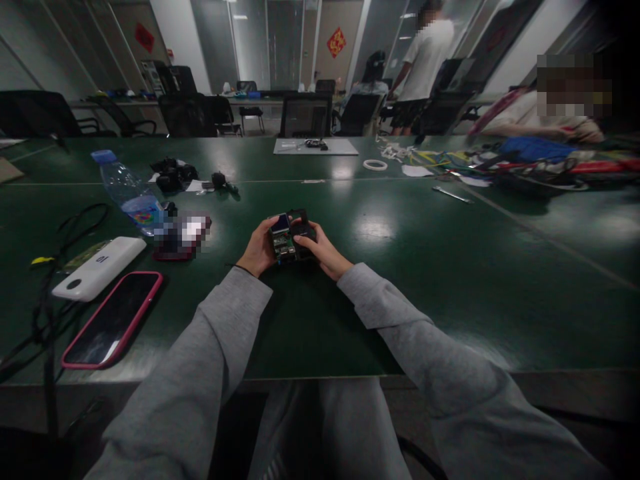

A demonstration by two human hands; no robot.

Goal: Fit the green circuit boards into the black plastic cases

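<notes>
Inward of the near edge of the surface [425, 273], fingers of left hand [258, 247] and right hand [326, 251] clamp opposite sides of a circuit-board device [283, 244]. Judged light, stiff, fragile; hold by outer edges.

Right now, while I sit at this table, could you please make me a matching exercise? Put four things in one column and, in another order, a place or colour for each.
Things:
1. bottle
2. circuit board
3. ring
4. near phone

Places and colours:
A. between the left hand and the right hand
B. pink rim, dark screen
C. white, toward the far side of the table
D. clear, with a blue cap

Pairs: 1-D, 2-A, 3-C, 4-B
</notes>
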